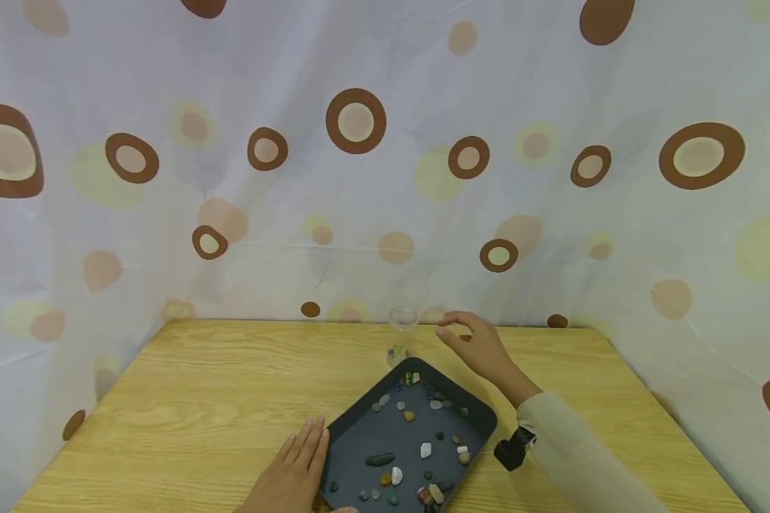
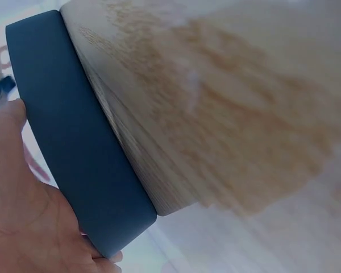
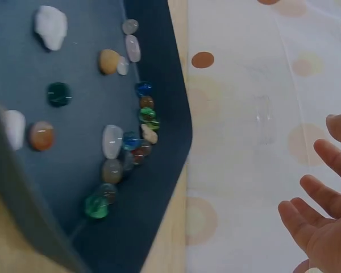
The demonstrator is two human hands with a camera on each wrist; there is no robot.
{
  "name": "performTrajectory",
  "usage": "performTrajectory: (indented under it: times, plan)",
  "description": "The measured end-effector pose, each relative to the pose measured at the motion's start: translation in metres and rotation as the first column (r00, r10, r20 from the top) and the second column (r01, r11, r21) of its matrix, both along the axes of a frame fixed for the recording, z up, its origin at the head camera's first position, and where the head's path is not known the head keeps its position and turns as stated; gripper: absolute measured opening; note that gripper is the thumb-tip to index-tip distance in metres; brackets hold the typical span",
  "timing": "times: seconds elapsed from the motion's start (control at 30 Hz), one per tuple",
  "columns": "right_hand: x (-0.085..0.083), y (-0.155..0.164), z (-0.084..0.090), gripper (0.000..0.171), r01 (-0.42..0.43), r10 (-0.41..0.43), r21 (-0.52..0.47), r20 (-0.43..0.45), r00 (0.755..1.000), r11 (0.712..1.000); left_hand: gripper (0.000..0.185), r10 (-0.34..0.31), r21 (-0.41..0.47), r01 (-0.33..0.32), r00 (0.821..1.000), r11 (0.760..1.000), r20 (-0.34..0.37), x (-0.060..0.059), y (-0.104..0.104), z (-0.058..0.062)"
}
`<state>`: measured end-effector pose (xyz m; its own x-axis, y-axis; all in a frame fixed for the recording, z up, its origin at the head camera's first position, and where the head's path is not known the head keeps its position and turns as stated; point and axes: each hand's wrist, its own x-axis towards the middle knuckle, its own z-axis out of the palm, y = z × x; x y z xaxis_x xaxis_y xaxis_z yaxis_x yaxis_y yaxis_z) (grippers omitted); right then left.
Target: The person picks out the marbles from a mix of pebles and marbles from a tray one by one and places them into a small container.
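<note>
A dark rectangular tray (image 1: 353, 445) with small stones and glass beads lies angled on the table. My left hand (image 1: 295, 459) holds its near left corner. The fingers lie along the outer wall, and in the left wrist view the thumb (image 2: 14, 111) touches the rim. Just behind the tray's far corner stands a clear glass vessel (image 1: 403, 319), with several coloured pieces (image 1: 398, 351) low inside it. My right hand (image 1: 478, 345) hovers beside the vessel's right side, apart from it. In the right wrist view its fingers (image 3: 324, 196) are spread, with nothing between them.
The wooden table (image 1: 231, 385) ends at a patterned curtain (image 1: 359, 199) close behind the vessel. Inside the tray, a white stone (image 1: 426, 450) and a long dark stone (image 1: 380, 459) lie among the others. A dark wrist device (image 1: 515, 449) sits at the right sleeve.
</note>
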<state>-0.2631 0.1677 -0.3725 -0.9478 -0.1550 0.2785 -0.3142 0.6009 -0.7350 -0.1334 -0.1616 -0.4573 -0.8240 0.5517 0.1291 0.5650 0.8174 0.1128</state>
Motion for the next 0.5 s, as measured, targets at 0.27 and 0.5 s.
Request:
performTrajectory:
  times: [0.27, 0.5]
  plan:
    - [0.03, 0.022, -0.025, 0.022, -0.067, 0.068, 0.154, -0.001, 0.998, 0.986, 0.101, -0.008, -0.011, 0.007, 0.999, 1.0, -0.05, 0.0, 0.0, -0.002]
    - [0.044, 0.032, -0.042, 0.013, -0.089, 0.116, 0.445, -0.034, 0.993, 0.891, 0.102, -0.005, 0.014, 0.005, 0.998, 1.0, -0.055, 0.0, 0.0, -0.002]
